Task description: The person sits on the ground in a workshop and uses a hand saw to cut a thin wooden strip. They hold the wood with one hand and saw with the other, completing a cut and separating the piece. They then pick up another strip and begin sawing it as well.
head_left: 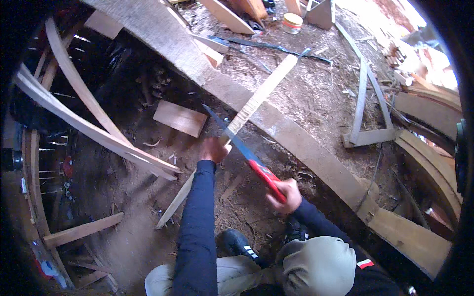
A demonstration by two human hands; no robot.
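A long, narrow wooden strip [261, 96] slants from the ground near my feet up across a long timber beam [296, 135]. My left hand [216, 149] is closed around this strip, just on the near side of the beam. In my right hand [285, 196] is a handsaw [265, 176] with a red handle and a bluish blade. The blade crosses the strip close beside my left hand, its tip pointing up and left. Whether the teeth have cut into the wood cannot be made out.
A short wooden block [179, 118] lies left of the strip. Curved wooden slats [94, 130] stick in from the left. Beyond the beam are a yellow-lidded tub [292, 23], a triangular wooden frame [368, 135] and dark strapping [266, 45]. Curved planks [429, 165] stand at right.
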